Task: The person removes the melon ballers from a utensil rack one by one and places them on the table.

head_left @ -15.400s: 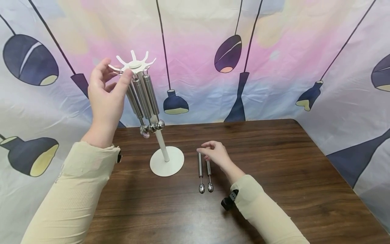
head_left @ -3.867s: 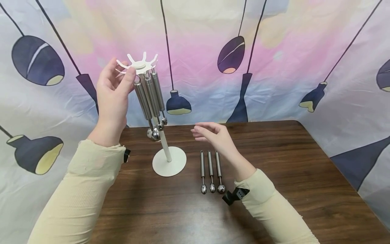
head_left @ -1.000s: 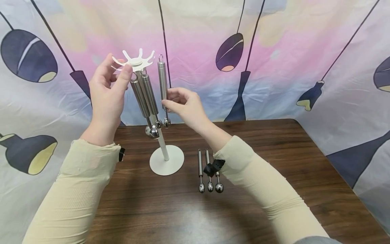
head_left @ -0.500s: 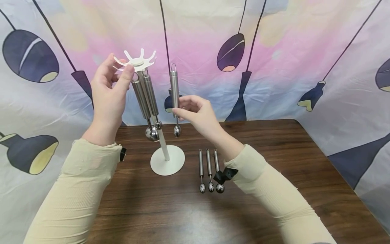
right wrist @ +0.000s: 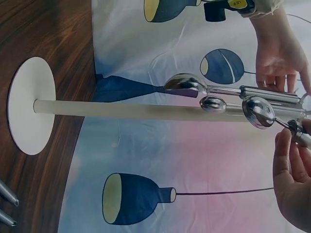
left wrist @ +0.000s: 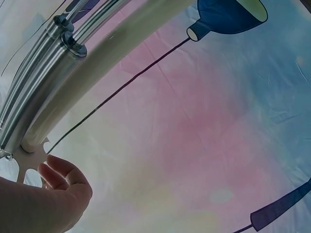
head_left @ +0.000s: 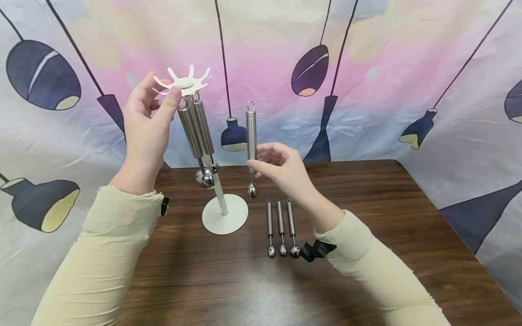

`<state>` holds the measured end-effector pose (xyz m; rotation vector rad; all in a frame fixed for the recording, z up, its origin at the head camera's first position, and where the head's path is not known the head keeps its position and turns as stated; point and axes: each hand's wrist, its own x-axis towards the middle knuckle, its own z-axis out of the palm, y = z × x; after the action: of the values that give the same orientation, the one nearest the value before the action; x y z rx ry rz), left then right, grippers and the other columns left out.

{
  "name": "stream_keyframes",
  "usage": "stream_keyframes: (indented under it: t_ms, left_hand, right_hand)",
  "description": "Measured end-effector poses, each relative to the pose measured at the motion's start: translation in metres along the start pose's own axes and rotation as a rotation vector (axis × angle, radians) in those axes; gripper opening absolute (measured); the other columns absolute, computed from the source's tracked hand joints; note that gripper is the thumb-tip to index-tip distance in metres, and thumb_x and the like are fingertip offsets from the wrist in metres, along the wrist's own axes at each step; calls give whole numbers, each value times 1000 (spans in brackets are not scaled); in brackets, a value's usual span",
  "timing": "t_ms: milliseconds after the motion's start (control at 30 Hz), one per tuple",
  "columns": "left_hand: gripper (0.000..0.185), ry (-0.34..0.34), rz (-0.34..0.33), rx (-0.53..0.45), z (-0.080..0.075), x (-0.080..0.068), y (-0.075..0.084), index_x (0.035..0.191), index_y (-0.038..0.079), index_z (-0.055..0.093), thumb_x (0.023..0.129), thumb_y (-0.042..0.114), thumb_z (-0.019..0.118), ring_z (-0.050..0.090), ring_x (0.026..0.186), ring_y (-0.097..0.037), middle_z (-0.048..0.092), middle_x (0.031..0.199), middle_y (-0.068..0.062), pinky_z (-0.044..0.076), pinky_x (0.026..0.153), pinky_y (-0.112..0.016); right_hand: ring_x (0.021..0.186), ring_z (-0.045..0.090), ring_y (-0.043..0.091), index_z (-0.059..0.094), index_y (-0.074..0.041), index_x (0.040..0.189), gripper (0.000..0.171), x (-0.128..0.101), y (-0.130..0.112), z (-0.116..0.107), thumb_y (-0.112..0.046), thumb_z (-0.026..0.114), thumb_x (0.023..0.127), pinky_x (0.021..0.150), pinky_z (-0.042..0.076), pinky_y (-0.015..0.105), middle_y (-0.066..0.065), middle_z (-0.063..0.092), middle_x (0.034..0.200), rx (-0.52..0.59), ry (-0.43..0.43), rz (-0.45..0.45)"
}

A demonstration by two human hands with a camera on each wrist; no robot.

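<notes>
Two hands in cream sleeves worked over a dark wooden worktop (head_left: 367, 203) set against a cloth backdrop printed with hanging lamps. At the left, the left hand (head_left: 147, 131) was raised, its thumb and fingertips pinching the rim of the white spoked top (head_left: 182, 83) of a rack, apparently to keep that top from turning or rocking. The white rack (head_left: 220, 199) stood on a round base near the back of the worktop, its post rising to the spoked top. Two steel scoops (head_left: 197, 129) hung from the spokes by their wire loops, handles close together and bowl ends dangling beside the post; hung this way they stayed upright and apart from the worktop. Just right of the rack, the right hand (head_left: 285, 170) held one more steel scoop (head_left: 251, 136) upright in the air, thumb and fingers pinching the low end of its handle, so the wire loop pointed up and the small bowl hung below the fingers. It was clear of the rack, touching neither a spoke nor the worktop. Below and slightly right of it, three scoops (head_left: 280, 226) lay flat on the worktop in a neat row, parallel and nearly touching, bowls toward the person, seemingly lined up so each could be told apart. A black wrist-camera strap (head_left: 316, 250) showed at the right cuff.
</notes>
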<state>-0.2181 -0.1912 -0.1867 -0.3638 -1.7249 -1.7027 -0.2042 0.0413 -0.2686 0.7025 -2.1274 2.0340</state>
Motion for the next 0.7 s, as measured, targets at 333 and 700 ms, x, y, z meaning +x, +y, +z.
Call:
stream_keyframes:
  t_ms: [333,700]
  left_hand:
    - [17,5,-32,-12,-1,0,1,107,17,65,91,15,71,54,79,-10,63,97,3,39,71,-20]
    - [19,-4,-24,-13,-1,0,2,108,18,64,91,14,71,54,78,-9,63,100,2,39,70,-20]
  right_hand:
    - [69,66,16,66,3,109,25,-16,12,-15,-3,73,86,70,60,32,-3,69,83,34,47,22]
    - [70,67,13,65,5,113,29,-30,25,-41,-1,72,86,72,59,34,-6,70,85,50,129,56]
